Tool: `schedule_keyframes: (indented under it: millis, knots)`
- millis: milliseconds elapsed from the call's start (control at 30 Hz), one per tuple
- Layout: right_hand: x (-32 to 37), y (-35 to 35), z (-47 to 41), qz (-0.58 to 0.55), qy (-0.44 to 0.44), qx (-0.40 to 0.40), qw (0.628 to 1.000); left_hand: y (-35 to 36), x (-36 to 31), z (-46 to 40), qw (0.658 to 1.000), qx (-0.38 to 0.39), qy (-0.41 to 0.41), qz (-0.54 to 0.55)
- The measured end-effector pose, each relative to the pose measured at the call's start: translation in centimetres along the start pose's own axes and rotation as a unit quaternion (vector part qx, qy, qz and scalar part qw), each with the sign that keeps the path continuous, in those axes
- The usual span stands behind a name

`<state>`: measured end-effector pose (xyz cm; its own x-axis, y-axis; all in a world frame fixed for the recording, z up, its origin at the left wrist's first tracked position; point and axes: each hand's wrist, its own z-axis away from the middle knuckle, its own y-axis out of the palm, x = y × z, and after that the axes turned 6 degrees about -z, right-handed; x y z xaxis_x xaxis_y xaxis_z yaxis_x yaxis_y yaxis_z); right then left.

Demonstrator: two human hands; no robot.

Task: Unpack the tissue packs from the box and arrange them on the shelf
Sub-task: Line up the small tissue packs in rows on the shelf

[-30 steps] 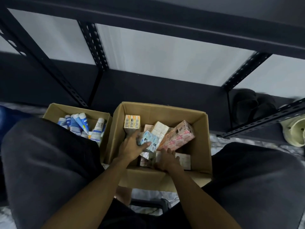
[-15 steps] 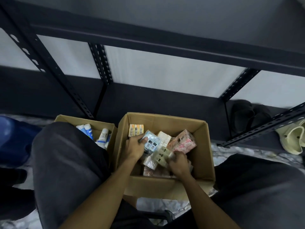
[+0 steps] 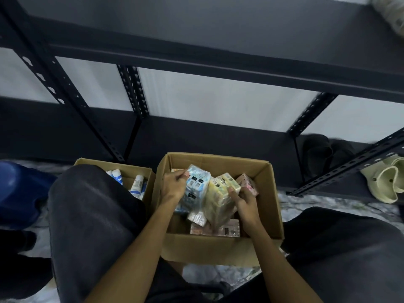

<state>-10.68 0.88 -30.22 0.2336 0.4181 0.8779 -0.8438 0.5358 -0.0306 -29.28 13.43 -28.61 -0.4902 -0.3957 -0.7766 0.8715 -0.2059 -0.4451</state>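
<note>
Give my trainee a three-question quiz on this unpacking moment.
1. True or false: the left hand holds the blue tissue pack.
2. The right hand grips which pack? A) the yellow tissue pack B) the pink tissue pack C) none
3. What fills the smaller box to the left?

Key: 1 true; 2 A; 3 white and blue tubes.
</note>
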Motion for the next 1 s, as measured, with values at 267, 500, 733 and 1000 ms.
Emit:
schedule_keyframes:
  millis: [267,500,733,1000]
  knots:
    - [1.0,-1.2,-0.6,-0.072,0.009,-0.005,0.997,0.2,-0.7,0.6,0.998,0.061,0.011,-0.019]
    - [-1.5,-0.9,-0.1,-0.035,0.05,0.074,0.995,2.1,-0.4,2.2,0.984,0.129,0.056,-0.106]
    - [-0.7,0.1,0.1,0.043,0.031,0.038,0.998,1.1,-0.7,2.1,0.991,0.077,0.054,-0.1]
    - [10.5,-2.7,3.3,-0.013,-0.163,-0.038,0.986,-5.6,-8.8,4.2,0.995,0.022,0.092,0.019]
